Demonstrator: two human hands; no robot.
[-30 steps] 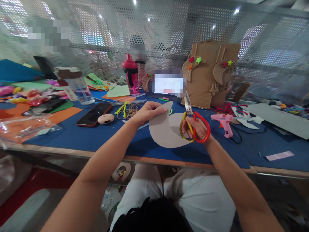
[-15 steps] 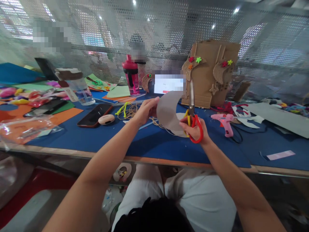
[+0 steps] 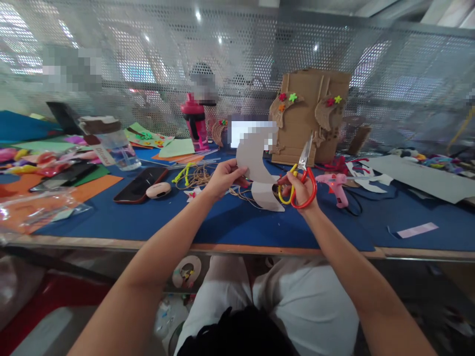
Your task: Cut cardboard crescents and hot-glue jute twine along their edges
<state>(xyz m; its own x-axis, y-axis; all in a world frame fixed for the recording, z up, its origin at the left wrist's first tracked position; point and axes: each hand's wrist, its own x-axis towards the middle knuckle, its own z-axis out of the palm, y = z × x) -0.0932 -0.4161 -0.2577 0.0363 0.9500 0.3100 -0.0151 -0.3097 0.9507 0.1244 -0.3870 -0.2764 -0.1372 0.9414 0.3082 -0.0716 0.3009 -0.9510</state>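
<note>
A grey crescent-shaped card is raised above the table, pinched along its left side by my left hand. My right hand is closed around the scissors, whose handles are red and yellow and whose blades point up and away. The fingertips of that hand come close to the crescent's lower right tip; whether they touch it I cannot tell. Below lies a second curved grey card, partly behind the raised one. Loose twine lies beyond my left hand.
Rightward lies a pink glue gun with its cord. Cardboard bearing twine-wrapped crescents stands at the back. Left are a black phone, an earbud case and a clear bottle. The wooden table edge runs before my lap.
The crescent card has turned more upright and shifted slightly left. My right hand has moved away from its inner curve, and the scissors now lean right. More of the lower card shows.
</note>
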